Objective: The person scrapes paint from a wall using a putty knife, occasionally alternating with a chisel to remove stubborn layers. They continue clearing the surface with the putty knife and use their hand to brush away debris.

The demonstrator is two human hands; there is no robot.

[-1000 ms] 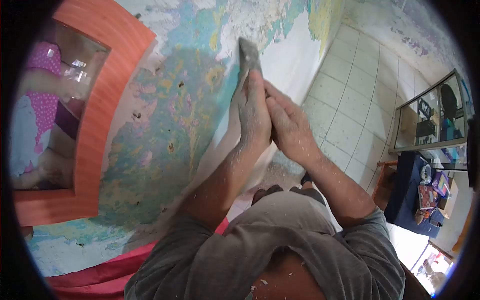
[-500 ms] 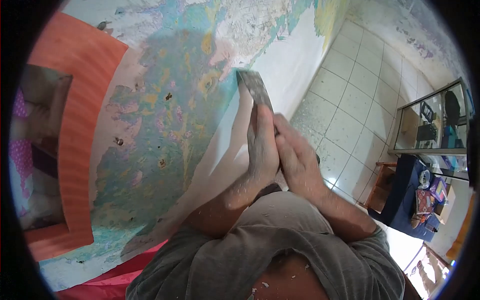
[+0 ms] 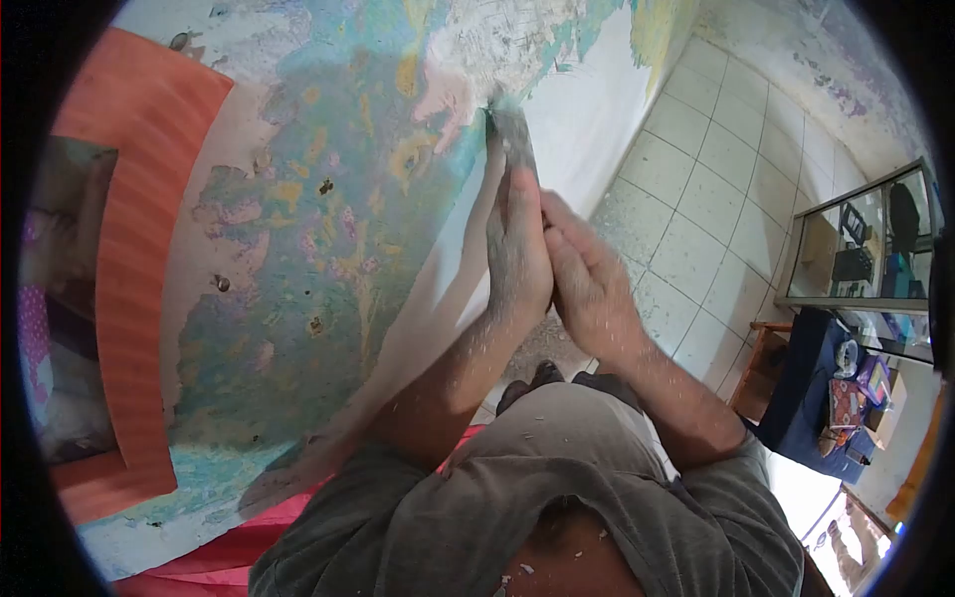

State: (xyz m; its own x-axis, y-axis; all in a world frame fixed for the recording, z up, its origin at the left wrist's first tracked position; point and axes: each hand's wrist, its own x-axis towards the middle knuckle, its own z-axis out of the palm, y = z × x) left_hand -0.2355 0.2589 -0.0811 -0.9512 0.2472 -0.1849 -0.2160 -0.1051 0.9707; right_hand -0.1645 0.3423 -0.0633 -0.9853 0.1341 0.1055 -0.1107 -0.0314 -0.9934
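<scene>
A flat metal scraper (image 3: 515, 137) has its blade edge against the wall (image 3: 298, 229), where turquoise, yellow and pink paint is worn in patches beside a white strip. My left hand (image 3: 519, 249) lies along the scraper with its fingers stretched towards the blade, pressed on it. Just right of it, my right hand (image 3: 589, 279) is wrapped round the scraper's lower end, whose handle is mostly hidden between the hands. Pale dust and flakes cover both forearms.
An orange-framed mirror or picture (image 3: 139, 279) is on the wall at left. Right of the wall lies a tiled floor (image 3: 696, 209). A glass cabinet (image 3: 860, 249) and a dark blue piece of furniture (image 3: 801, 373) bearing several items stand at right. Pink cloth (image 3: 249, 547) lies low at left.
Both hands and the scraper have moved up along the wall, away from my body. My feet now show below the hands, and the orange frame sits slightly farther left.
</scene>
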